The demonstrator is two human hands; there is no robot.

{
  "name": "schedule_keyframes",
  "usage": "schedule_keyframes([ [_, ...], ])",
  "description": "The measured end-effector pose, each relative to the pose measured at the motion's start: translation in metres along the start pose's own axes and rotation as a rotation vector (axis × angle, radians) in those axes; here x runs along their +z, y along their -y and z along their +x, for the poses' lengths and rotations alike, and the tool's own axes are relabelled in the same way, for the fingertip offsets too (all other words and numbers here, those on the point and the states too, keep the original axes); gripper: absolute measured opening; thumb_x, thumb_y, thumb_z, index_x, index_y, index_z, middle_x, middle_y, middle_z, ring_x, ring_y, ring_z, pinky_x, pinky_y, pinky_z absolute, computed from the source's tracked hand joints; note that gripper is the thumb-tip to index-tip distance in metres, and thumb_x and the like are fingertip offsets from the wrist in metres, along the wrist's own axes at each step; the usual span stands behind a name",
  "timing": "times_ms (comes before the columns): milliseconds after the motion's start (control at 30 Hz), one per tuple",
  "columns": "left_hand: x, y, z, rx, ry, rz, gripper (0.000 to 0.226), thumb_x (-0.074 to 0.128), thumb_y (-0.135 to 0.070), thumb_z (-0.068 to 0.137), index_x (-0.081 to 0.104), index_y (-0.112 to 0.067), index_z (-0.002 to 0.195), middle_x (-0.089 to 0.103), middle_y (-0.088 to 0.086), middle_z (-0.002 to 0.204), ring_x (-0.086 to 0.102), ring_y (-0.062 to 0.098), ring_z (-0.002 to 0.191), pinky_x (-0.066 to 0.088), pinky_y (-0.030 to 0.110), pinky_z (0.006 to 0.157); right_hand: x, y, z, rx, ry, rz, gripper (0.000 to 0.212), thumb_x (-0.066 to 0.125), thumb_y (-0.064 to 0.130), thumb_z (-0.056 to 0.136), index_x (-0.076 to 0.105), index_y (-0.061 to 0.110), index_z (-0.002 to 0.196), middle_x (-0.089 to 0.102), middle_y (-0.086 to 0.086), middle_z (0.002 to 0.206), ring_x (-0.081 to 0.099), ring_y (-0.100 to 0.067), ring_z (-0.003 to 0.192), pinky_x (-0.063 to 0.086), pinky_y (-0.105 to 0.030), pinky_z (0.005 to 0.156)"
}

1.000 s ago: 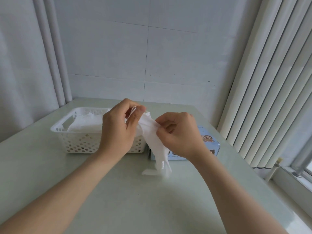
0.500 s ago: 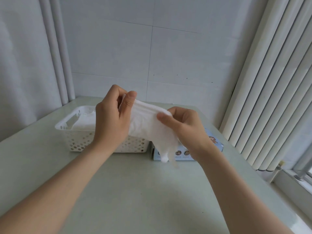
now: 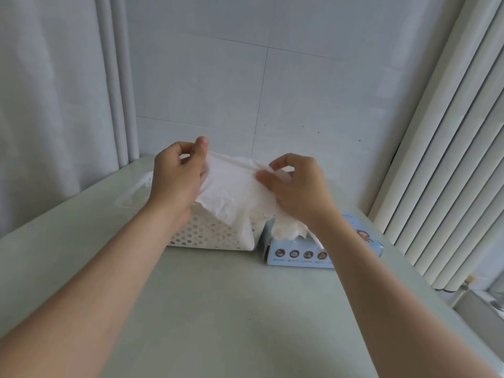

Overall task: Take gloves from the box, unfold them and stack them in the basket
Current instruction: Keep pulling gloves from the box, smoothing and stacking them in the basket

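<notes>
A thin white glove [image 3: 231, 186] is stretched out flat between my two hands, held above the white perforated basket [image 3: 212, 236]. My left hand [image 3: 177, 178] pinches its left edge and my right hand [image 3: 294, 186] pinches its right edge. The glove's lower part hangs over the basket's right end. Other white gloves lie in the basket, mostly hidden behind my left hand. To the right of the basket stands the light blue glove box [image 3: 300, 255], with white gloves bulging from its top opening under my right wrist.
The pale green table [image 3: 218, 309] runs to a tiled wall at the back. A curtain hangs at the left, and vertical blinds with a window sill stand close at the right.
The glove went from a crumpled strip hanging between my hands to a spread sheet. Both hands moved apart and forward, over the basket.
</notes>
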State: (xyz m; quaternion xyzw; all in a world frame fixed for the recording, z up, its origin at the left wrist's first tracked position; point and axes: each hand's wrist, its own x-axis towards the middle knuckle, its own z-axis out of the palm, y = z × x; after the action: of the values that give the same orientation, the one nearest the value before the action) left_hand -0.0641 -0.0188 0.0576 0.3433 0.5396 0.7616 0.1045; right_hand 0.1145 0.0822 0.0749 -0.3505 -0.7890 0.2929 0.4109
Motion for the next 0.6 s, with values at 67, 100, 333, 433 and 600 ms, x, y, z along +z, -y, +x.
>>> schedule_keyframes([
  [67, -0.006, 0.003, 0.008, -0.047, -0.012, -0.013, 0.025, 0.060, -0.038, 0.107, 0.064, -0.015, 0.100, 0.045, -0.014, 0.051, 0.039, 0.003, 0.046, 0.036, 0.014, 0.046, 0.009, 0.006, 0.010, -0.043, -0.015, -0.108, 0.029, 0.082, 0.046, 0.089, 0.071, 0.023, 0.102, 0.068, -0.004, 0.097, 0.067, -0.018, 0.074, 0.048, -0.019, 0.044],
  [100, -0.010, 0.004, 0.011, -0.052, -0.018, -0.013, 0.022, 0.060, -0.037, 0.107, 0.065, -0.016, 0.109, 0.049, -0.013, 0.055, 0.041, 0.002, 0.047, 0.037, 0.013, 0.047, 0.014, 0.009, 0.014, -0.059, -0.015, -0.135, 0.031, 0.083, 0.047, 0.089, 0.071, 0.022, 0.103, 0.066, -0.002, 0.096, 0.067, -0.018, 0.074, 0.052, -0.023, 0.049],
  [333, -0.044, 0.017, 0.031, 0.010, -0.023, 0.226, 0.011, 0.055, -0.022, 0.108, 0.053, -0.023, 0.119, 0.058, -0.003, 0.084, 0.052, 0.010, 0.066, 0.045, 0.017, 0.048, 0.038, 0.019, 0.049, -0.064, 0.021, -0.199, 0.038, 0.091, 0.048, 0.079, 0.071, 0.022, 0.097, 0.059, 0.003, 0.093, 0.063, -0.026, 0.100, 0.058, -0.036, 0.074],
  [433, -0.052, 0.024, 0.035, 0.105, -0.069, 0.466, 0.008, 0.050, -0.013, 0.108, 0.053, -0.020, 0.112, 0.048, -0.001, 0.072, 0.046, 0.013, 0.061, 0.038, 0.028, 0.053, 0.043, 0.017, 0.062, 0.016, 0.124, -0.218, 0.040, 0.095, 0.035, 0.076, 0.072, 0.018, 0.104, 0.070, -0.008, 0.099, 0.074, -0.020, 0.078, 0.061, -0.032, 0.063],
  [600, -0.061, 0.032, 0.044, 0.187, -0.141, 0.819, 0.021, 0.045, -0.006, 0.106, 0.058, -0.023, 0.107, 0.062, 0.004, 0.090, 0.051, 0.029, 0.090, 0.045, 0.042, 0.073, 0.052, 0.005, 0.076, 0.148, 0.142, -0.286, 0.032, 0.079, 0.001, 0.083, 0.072, 0.015, 0.111, 0.075, -0.013, 0.099, 0.078, -0.024, 0.071, 0.063, -0.031, 0.062],
])
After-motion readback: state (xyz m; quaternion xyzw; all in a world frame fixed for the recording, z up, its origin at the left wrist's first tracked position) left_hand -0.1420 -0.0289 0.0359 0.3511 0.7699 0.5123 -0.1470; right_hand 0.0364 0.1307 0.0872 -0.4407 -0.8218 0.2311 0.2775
